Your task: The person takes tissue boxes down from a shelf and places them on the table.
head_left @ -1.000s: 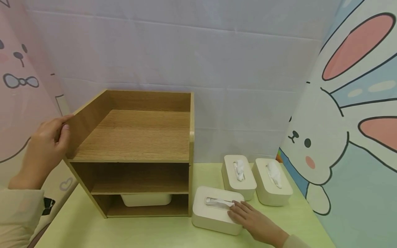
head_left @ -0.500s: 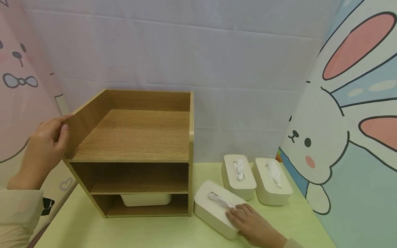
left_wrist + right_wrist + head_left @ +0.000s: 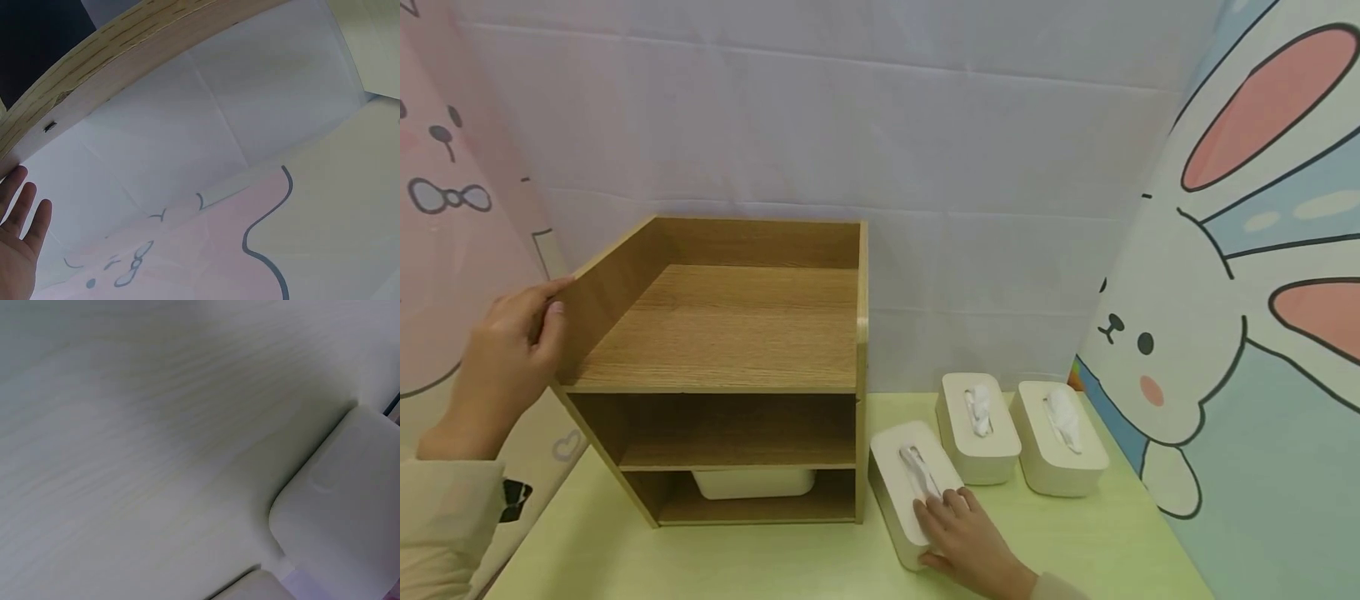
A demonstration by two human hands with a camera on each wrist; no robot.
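A wooden shelf unit (image 3: 745,333) stands on the light green table. My left hand (image 3: 512,358) holds the front edge of its left side panel; in the left wrist view several fingers (image 3: 39,225) extend along the panel's outer face. A white tissue box (image 3: 891,475) sits just right of the shelf, angled, with a tissue sticking out of its slot. My right hand (image 3: 966,542) grips its near end, fingers over the lid and thumb low at the front. The right wrist view shows no fingers, only the table and pale box sides (image 3: 344,500).
Two similar tissue boxes (image 3: 958,446) (image 3: 1037,475) stand side by side at the back right. A white bin-like container (image 3: 752,483) is inside the shelf's bottom compartment. A white cloth wall (image 3: 1000,208) rises behind, and a rabbit-print sheet (image 3: 1285,467) borders the right side.
The tissue box beside the shelf has turned from lying crosswise to pointing mostly front to back. My right hand has moved left and toward me with it. The left hand stays put.
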